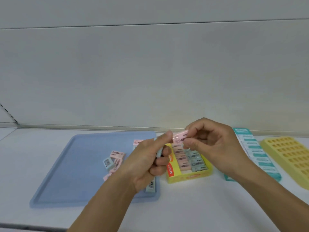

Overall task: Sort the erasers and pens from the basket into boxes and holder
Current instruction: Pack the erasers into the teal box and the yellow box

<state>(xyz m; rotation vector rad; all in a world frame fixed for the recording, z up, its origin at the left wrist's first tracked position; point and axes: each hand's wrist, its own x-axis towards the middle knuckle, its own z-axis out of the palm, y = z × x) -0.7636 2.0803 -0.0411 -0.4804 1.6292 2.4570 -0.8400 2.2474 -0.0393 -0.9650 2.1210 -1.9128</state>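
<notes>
Pink eraser point(179, 137) pinched between both hands, above yellow box point(189, 177)

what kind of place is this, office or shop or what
Probably a stationery sorting bench or stockroom, though that's a guess: a plain white counter against a bare wall, a yellow retail box of erasers, and a blue tray holding loose ones.

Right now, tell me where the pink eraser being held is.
In the head view, the pink eraser is right of centre, pinched between the right hand and the left hand, above the far end of the yellow box.
</notes>
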